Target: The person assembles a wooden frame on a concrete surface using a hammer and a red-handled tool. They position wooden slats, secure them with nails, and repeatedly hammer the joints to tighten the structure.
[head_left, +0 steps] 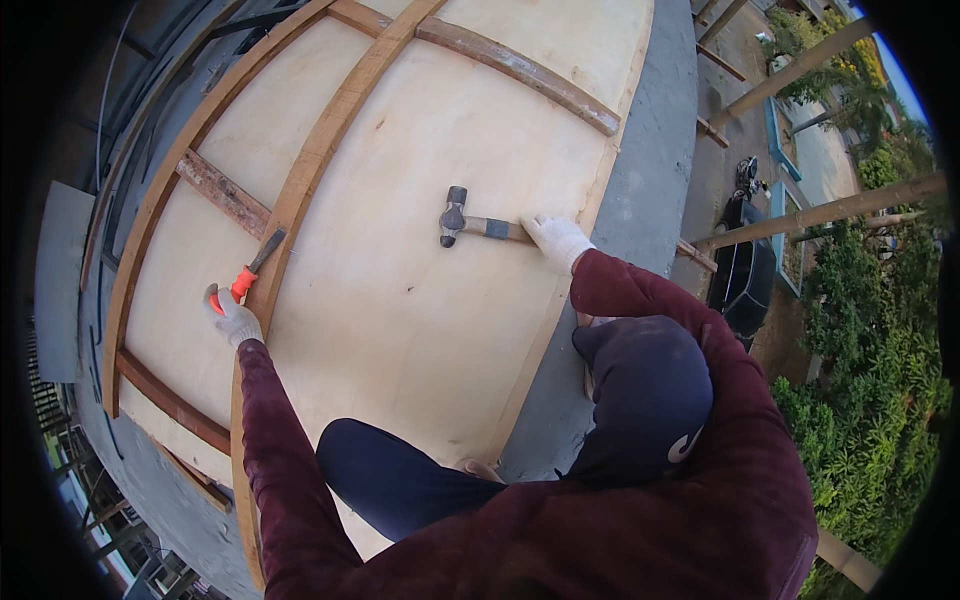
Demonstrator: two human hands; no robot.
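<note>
Left hand (236,321) grips red-handled chisel (243,282), right hand (557,243) ball-peen hammer (487,227), mid-frame. Likely lining up; strike needs steady chisel.

One head-worn fisheye camera looks down on both hands (236,321) (558,243).

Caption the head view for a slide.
Gloved left hand holding an orange-handled chisel and gloved right hand holding a ball-peen hammer over pale plywood crossed by wooden battens.

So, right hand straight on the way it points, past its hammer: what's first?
Likely the long wooden batten, across a stretch of the pale wooden sheet; the right hand's height above that sheet is hard to judge.
</note>
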